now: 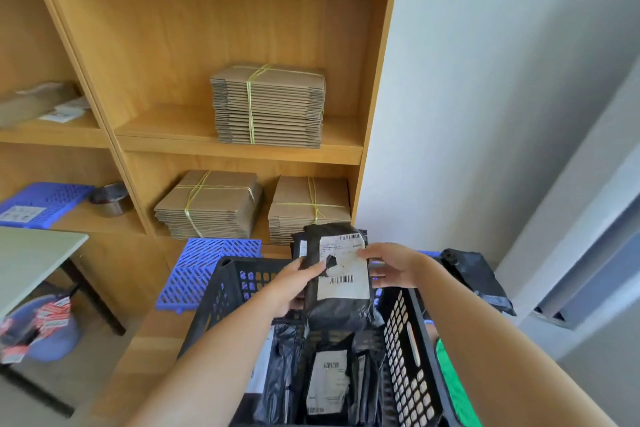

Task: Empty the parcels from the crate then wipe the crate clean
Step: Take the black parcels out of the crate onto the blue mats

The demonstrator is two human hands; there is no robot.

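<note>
A black plastic crate (412, 350) stands in front of me, with several black parcels (327, 381) bearing white labels inside it. Both hands hold a black parcel with a white barcode label (341, 274) above the crate's far end. My left hand (294, 288) grips its left edge, thumb on the front. My right hand (394, 267) holds its right edge, fingers on the label. Another black parcel (479, 274) lies beyond the crate on the right, by the wall.
A wooden shelf unit (214, 45) holds tied bundles of flat cardboard (268, 107). Blue lattice panels (207, 274) lean near the crate's far side. A grey table (31, 260) stands at the left, a white wall (485, 114) at the right. Something green (453, 385) shows beside the crate.
</note>
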